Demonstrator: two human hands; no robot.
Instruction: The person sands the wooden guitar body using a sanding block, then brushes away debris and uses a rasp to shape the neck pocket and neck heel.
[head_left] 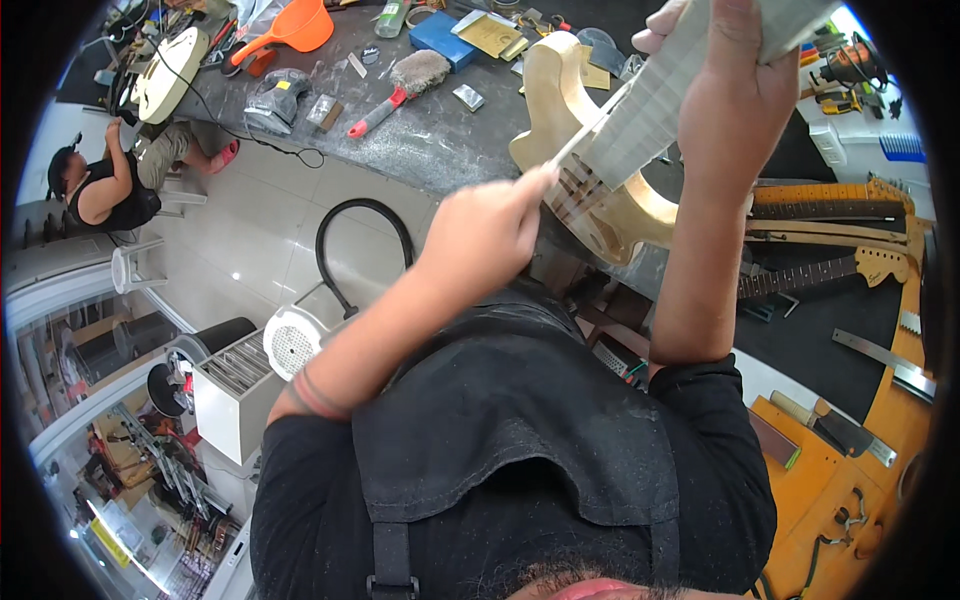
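A pale wooden electric guitar body (557, 95) with routed cavities lies at the front edge of the dark bench. My left hand (485, 230) is closed on the end of a thin pale stick (585, 132), which slants up to the right over the body. My right hand (735, 110) is wrapped round a wide greyish strip (640, 125), smeared by motion, its kind unclear. The strip runs diagonally above the body and hides part of it. The stick lies along the strip's left edge; whether they touch I cannot tell.
On the dusty bench (400, 150) lie a red-handled brush (395, 92), an orange scoop (295, 28), a blue box (442, 40) and a grey power tool (278, 98). Guitar necks (800, 275) lie to my right. A person (100, 190) sits at far left beside another guitar body (172, 75).
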